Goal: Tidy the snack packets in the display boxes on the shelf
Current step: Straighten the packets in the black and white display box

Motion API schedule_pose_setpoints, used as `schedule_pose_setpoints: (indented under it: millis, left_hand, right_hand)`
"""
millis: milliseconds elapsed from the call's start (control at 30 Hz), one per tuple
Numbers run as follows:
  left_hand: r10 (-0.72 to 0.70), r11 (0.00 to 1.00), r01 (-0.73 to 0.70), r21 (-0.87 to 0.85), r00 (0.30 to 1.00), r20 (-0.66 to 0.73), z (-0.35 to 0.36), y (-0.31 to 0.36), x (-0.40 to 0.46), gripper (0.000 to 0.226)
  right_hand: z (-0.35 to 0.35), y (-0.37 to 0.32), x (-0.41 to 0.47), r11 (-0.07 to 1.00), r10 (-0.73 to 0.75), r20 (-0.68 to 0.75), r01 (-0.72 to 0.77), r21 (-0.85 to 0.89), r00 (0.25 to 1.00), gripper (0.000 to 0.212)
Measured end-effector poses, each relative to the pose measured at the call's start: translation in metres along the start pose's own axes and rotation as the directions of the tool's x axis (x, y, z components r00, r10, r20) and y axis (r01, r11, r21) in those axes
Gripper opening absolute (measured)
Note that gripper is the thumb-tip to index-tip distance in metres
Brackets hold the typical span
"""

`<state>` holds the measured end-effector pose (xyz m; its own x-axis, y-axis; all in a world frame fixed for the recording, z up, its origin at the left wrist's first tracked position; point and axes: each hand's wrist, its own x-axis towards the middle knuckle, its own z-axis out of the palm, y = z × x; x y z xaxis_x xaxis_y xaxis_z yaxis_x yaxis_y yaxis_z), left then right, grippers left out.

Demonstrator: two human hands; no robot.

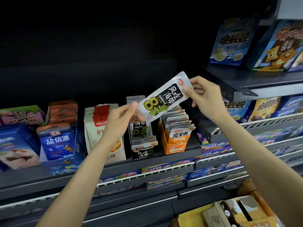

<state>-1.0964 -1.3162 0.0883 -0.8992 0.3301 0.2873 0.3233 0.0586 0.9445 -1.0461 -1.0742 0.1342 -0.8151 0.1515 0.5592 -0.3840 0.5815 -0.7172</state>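
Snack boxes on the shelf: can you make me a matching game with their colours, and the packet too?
Things:
1. held packet
2. box under that packet
3. box right of it
4. box with the snowflake

Colours:
A. orange
B. blue
C. silver and black, pinched by both hands
D. black front

Pairs: 1-C, 2-D, 3-A, 4-B

Hidden, cropped, blurred

The left hand (120, 119) covers part of the white box (105, 133); the held packet (164, 97) masks the black box's (142, 136) rear packets; far-right boxes (291, 46) run off frame; lower-shelf labels (165, 167) blur unreadably.
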Motion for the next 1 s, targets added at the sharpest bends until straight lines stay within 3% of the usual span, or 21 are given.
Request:
schedule_pose_setpoints:
  millis: [100,200,267,333,433,533,634,734,834,900,1000]
  left_hand:
    - [0.126,0.951,-0.092,0.294,0.987,-0.102,-0.009,-0.011,0.002,0.034]
    - [0.292,0.732,-0.153,0.664,0.951,-0.102,-0.023,-0.022,0.000,0.020]
    - [0.356,0.587,-0.161,0.793,0.932,-0.075,-0.030,-0.030,-0.006,0.013]
    - [0.360,0.559,-0.172,0.811,0.931,-0.051,-0.035,-0.037,-0.014,0.016]
    - [0.285,0.627,-0.241,0.741,0.956,0.070,-0.038,-0.040,-0.027,0.032]
    - [0.200,0.654,-0.325,0.683,0.945,0.259,-0.040,-0.040,-0.039,0.040]
    - [0.139,0.689,-0.313,0.654,0.942,0.304,-0.043,-0.037,-0.047,0.045]
    - [0.112,0.717,-0.287,0.635,0.947,0.302,-0.045,-0.035,-0.052,0.045]
    - [0.104,0.734,-0.270,0.623,0.952,0.290,-0.045,-0.034,-0.053,0.036]
    - [0.106,0.740,-0.258,0.621,0.957,0.271,-0.044,-0.034,-0.050,0.028]
    - [0.109,0.733,-0.265,0.626,0.955,0.276,-0.044,-0.032,-0.043,0.019]
  right_hand:
    - [0.010,0.002,0.008,0.994,0.107,0.065,-0.108,0.001,0.992,0.003]
    - [0.021,0.003,0.018,0.991,0.129,0.116,-0.124,-0.048,0.985,0.008]
    - [0.028,0.000,0.025,0.986,0.049,0.164,-0.022,-0.165,0.985,0.010]
    - [0.038,-0.002,0.031,0.936,-0.044,0.237,0.123,-0.329,0.971,0.016]
    - [0.058,-0.008,0.036,0.813,-0.081,0.378,0.281,-0.511,0.922,0.022]
    - [0.084,-0.009,0.042,0.738,-0.010,0.550,0.377,-0.559,0.835,0.029]
    - [0.106,-0.008,0.047,0.693,0.074,0.661,0.438,-0.572,0.747,0.027]
    - [0.120,-0.005,0.054,0.530,0.103,0.655,0.516,-0.673,0.748,0.031]
    - [0.126,-0.009,0.060,0.408,0.105,0.600,0.516,-0.753,0.793,0.053]
    - [0.127,-0.010,0.061,0.413,0.088,0.582,0.502,-0.760,0.808,0.063]
    - [0.122,-0.005,0.056,0.530,0.061,0.584,0.470,-0.706,0.809,0.045]
